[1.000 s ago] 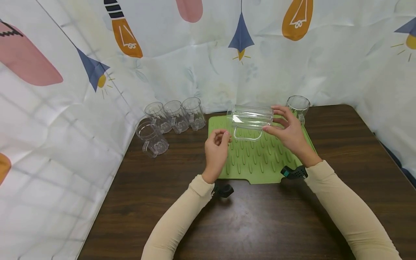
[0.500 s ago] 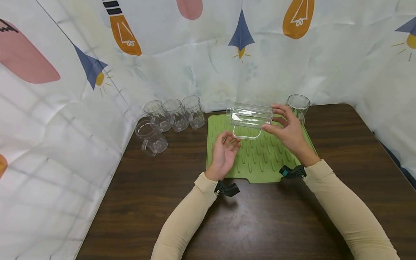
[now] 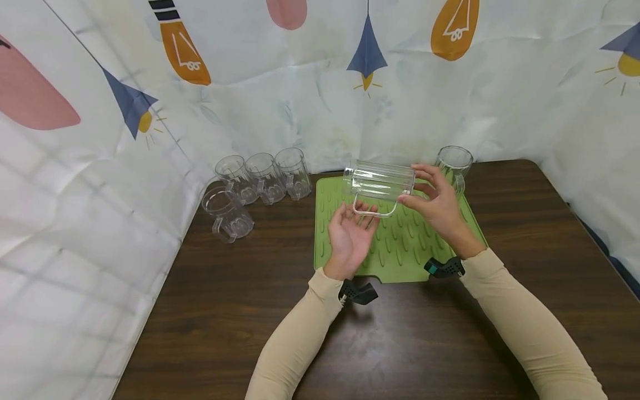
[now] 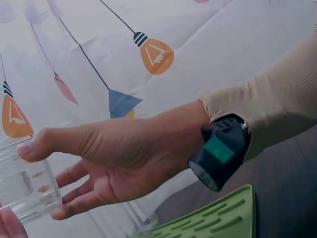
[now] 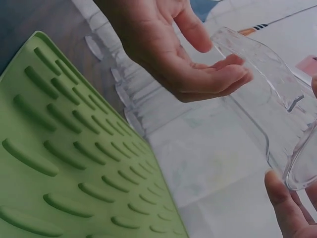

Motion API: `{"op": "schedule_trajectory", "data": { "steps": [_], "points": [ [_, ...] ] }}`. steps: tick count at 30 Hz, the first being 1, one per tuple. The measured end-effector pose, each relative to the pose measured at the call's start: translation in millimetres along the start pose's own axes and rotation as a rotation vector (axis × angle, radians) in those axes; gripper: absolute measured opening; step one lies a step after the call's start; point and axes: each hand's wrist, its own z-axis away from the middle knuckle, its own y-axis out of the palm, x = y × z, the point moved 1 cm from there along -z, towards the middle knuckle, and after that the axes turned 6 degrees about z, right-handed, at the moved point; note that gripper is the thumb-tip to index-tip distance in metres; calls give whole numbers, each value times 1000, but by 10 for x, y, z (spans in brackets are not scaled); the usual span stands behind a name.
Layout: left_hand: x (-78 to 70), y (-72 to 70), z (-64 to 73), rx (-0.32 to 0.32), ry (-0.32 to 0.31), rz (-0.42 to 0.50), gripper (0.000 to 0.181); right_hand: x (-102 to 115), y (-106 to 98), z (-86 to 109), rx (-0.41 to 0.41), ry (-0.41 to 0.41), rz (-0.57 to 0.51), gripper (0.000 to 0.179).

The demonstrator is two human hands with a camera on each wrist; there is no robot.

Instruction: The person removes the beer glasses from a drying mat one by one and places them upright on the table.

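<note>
A clear glass mug (image 3: 381,180) is held sideways above the green mat (image 3: 405,261), its handle hanging downward. My right hand (image 3: 442,211) grips one end of it between thumb and fingers; the left wrist view shows this hand (image 4: 124,158) around the glass. Below the handle, my left hand (image 3: 351,239) is turned palm up with fingers spread and loosely bent. Its fingertips overlap the handle in the head view, and whether they touch it I cannot tell. The right wrist view shows the left hand (image 5: 183,59) beside the mug (image 5: 267,89).
Several clear mugs stand upright at the back left of the brown table (image 3: 215,311), one mug (image 3: 227,214) nearer the front. Another mug (image 3: 455,164) stands at the mat's back right corner. Raised ridges cover the mat. A printed curtain (image 3: 280,83) hangs behind the table.
My left hand has turned from loosely curled to palm up, its fingers spreading, and has moved right beneath the handle. The right hand keeps its grip on the mug, almost unmoved.
</note>
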Motion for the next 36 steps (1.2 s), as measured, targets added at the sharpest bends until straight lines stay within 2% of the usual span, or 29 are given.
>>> {"op": "schedule_trajectory", "data": {
  "steps": [8, 16, 22, 36],
  "points": [
    [48, 83, 34, 11, 3, 69, 35, 7, 31, 15, -21, 41, -27, 64],
    [50, 107, 48, 17, 26, 132, 35, -43, 51, 36, -29, 41, -25, 64],
    [42, 112, 51, 30, 16, 137, 35, -77, 52, 46, -20, 52, -15, 63],
    [31, 96, 77, 107, -11, 152, 36, -94, 24, 31, 48, 170, 78, 63]
  ]
}}
